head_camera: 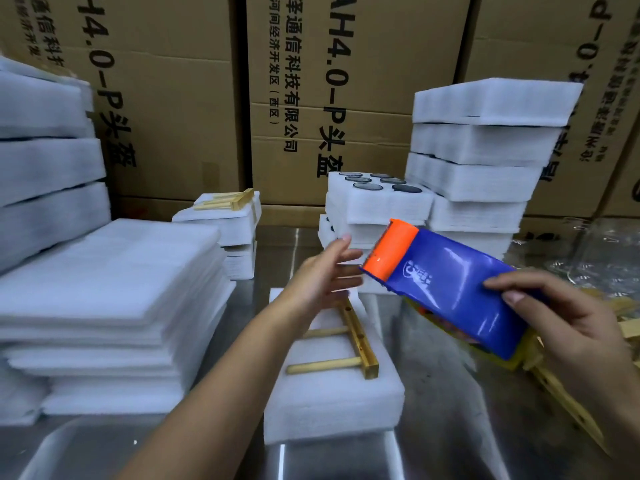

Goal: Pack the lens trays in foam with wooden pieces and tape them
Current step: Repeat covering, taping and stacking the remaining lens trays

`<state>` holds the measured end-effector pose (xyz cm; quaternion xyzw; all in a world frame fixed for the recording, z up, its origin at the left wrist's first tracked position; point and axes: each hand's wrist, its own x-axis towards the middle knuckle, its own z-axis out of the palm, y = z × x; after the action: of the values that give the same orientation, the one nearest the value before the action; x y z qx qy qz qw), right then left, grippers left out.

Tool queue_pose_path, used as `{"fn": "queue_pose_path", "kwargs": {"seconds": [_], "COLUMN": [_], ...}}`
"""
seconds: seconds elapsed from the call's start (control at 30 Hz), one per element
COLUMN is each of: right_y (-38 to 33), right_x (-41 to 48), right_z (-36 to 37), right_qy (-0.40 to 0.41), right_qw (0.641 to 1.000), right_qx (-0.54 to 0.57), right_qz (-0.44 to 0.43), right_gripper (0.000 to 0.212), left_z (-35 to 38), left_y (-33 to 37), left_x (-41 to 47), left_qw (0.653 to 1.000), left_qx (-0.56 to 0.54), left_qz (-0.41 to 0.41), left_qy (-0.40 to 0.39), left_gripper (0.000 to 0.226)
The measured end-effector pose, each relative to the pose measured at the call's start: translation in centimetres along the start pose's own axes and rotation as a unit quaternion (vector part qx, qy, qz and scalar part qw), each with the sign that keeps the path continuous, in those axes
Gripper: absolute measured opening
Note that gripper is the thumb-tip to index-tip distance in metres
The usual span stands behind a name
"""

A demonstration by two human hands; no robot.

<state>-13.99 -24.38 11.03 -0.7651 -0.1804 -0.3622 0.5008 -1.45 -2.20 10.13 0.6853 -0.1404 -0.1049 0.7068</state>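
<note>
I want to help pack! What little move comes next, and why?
Probably the left hand, open beside the orange end of the tape dispenser, should pinch the tape there and pull it out. The right hand holds the dispenser, and the wooden piece lies on the foam block with no tape showing.

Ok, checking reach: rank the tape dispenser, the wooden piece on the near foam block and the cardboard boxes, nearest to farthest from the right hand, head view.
1. tape dispenser: held in the right hand.
2. wooden piece: left, on the foam block.
3. cardboard boxes: at the back.
</note>
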Motion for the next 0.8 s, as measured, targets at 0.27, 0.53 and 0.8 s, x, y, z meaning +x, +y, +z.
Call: {"fn": "queue_pose_path", "kwargs": {"seconds": [0.27, 0.53, 0.8], "right_y": [0.5, 0.1, 0.8], "right_x": [0.9, 0.9, 0.9], "right_z": [0.5, -0.2, 0.5], "right_qy": [-0.01, -0.15, -0.179], "right_qw": [0.997, 0.989, 0.969], "right_qx": [0.074, -0.012, -0.16], "right_qz": [-0.005, 0.003, -0.06], "right_gripper": [0.039, 0.062, 0.073], "left_z": [-0.7, 0.1, -0.1], "left_y": [1.0, 1.0, 1.1], "left_x": [-1.1, -1.7, -2.2], "left_qw": [0.981, 0.966, 0.955], "left_qx": [-0.185, -0.229, -0.246], "left_qz": [-0.059, -0.109, -0.153], "left_qy": [-0.005, 0.047, 0.069], "left_gripper": [0.028, 0.019, 0.025]}}
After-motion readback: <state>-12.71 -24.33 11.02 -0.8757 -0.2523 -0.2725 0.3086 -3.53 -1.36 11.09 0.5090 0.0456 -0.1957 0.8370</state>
